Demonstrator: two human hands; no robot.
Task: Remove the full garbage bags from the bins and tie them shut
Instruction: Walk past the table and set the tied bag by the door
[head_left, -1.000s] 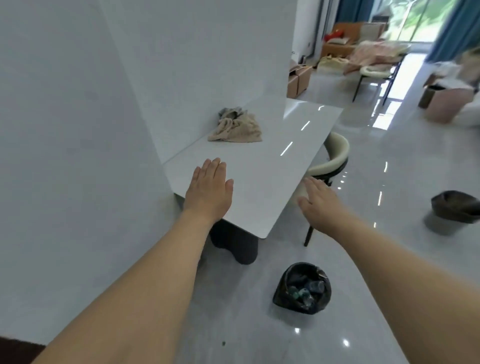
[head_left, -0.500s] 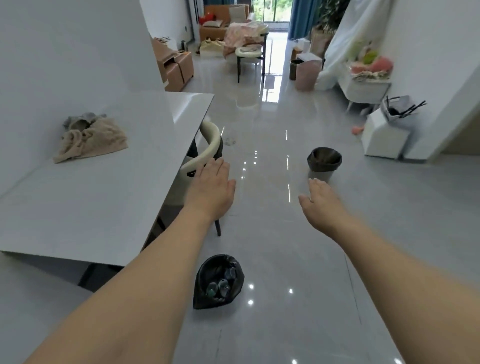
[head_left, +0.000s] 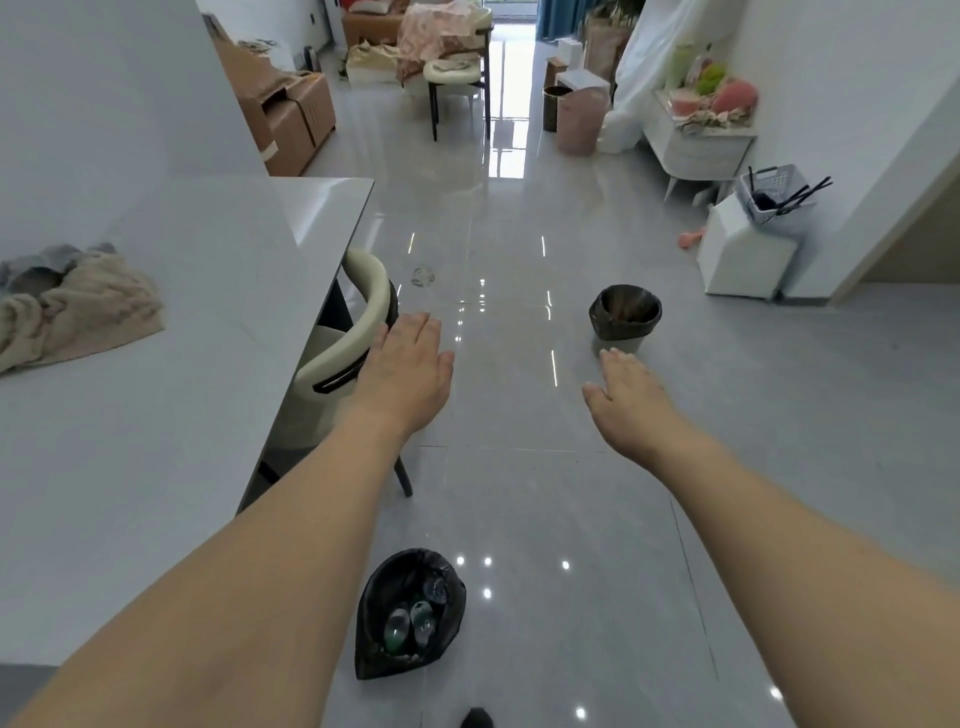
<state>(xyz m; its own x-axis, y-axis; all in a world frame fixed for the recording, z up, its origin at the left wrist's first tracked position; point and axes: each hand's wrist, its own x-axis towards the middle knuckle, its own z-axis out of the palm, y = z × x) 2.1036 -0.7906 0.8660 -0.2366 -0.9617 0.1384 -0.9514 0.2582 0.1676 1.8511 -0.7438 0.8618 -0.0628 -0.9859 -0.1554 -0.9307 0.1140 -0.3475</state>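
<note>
No readable text, labels, brands or numbers anywhere; nothing legible near either hand, on the bins, the bags or the furniture.

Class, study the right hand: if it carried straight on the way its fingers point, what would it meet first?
Probably the lined bin standing on the floor just beyond the right hand; depth is unclear, so the hand might pass above its rim.

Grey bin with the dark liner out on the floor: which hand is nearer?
Right. The right hand hovers just short of the grey bin; the left hand is off to its left.
</note>
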